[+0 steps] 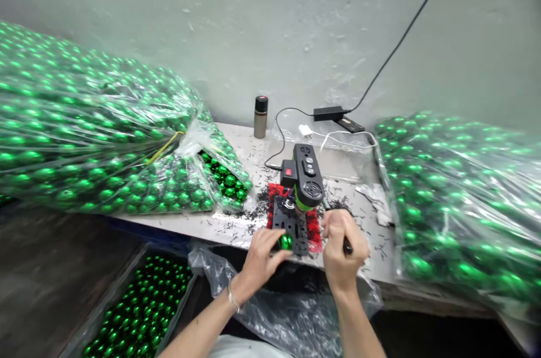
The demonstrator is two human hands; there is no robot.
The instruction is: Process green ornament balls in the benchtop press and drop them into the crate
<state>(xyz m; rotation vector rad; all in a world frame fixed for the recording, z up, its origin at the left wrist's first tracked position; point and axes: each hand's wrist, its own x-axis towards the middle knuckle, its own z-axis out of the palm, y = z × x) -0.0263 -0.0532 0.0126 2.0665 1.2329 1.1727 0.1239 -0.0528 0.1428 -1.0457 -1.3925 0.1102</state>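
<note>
A small black drill-like machine (309, 175) with a red switch stands on a slotted black base plate (301, 241), over a red mat (313, 228). At the plate's front left, my left hand (262, 256) holds a shiny green ball (286, 242) between thumb and fingers. My right hand (343, 245) is wrapped round the machine's black lever handle (347, 246), right of the base. Thin black shavings (257, 211) lie scattered around the plate.
Large clear bags of green balls stand at the left (84, 138) and right (460, 200). A bottle (261, 117), a power adapter (328, 114) and a white plug (305, 131) are at the back. An open container of green balls (141, 307) sits low at the left.
</note>
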